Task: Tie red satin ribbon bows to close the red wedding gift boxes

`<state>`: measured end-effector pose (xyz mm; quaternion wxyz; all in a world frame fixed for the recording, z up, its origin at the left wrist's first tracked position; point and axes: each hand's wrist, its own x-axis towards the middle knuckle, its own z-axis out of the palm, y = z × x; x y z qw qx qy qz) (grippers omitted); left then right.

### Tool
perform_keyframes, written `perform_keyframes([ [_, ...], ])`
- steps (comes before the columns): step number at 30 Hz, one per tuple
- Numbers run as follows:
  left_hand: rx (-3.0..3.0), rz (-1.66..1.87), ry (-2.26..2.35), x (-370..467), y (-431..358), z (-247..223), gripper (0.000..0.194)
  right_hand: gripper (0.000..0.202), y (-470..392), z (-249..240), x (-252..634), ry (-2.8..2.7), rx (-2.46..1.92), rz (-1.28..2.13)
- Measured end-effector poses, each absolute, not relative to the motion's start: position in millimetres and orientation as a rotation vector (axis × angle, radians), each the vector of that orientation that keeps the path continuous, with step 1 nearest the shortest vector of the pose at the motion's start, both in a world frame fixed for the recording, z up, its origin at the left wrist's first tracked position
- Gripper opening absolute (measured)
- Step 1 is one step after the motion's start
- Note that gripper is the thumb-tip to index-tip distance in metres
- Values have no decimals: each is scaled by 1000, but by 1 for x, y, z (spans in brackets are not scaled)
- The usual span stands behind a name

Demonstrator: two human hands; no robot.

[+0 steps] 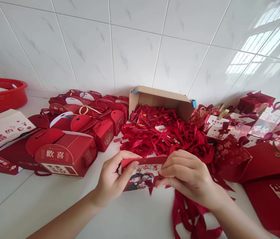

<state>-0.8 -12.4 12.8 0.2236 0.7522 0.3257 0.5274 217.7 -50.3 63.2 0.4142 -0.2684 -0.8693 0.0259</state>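
A small red gift box [143, 176] with a printed cartoon couple and gold-and-white lettering is held up in front of me. My left hand [116, 174] grips its left end, thumb on the printed face and fingers behind. At the right end, my right hand [186, 174] has its fingers pinched together over a red ribbon, partly hidden by the fingers. A ribbon end pokes out below the box's lower edge. Behind both hands lies a heap of loose red ribbons [152, 141], with more ribbon strands [192, 215] trailing down the table beneath my right forearm.
An open cardboard box [159, 94] lies at the wall, ribbons spilling from it. Several red gift boxes [66, 152] crowd the left, beside a red plastic basin [3, 98]. More ribboned boxes [229, 129] and a large red bag [266, 159] fill the right. Tiled wall [135, 49] stands behind.
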Motion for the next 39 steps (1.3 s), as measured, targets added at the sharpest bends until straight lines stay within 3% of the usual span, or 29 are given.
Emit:
perform_keyframes([
  [3, 2184, 1494, 758, 0, -17, 10, 20, 8, -48, 57, 213, -2177, -768, -334],
  [7, 2230, 1501, 601, 0, -21, 4, 29, 16, -51, 51, 209, -2167, -874, -475],
  [21, 2327, 1504, 523, 4, -28, 11, 33, 22, -54, 57, 198, -2254, -895, -397],
  [30, 2336, 1508, 492, 3, -27, 5, 36, 5, -54, 48, 200, -2115, -890, -202],
  [39, 2333, 1530, 517, 2, -26, 2, 31, 5, -56, 45, 197, -2082, -878, -227],
])
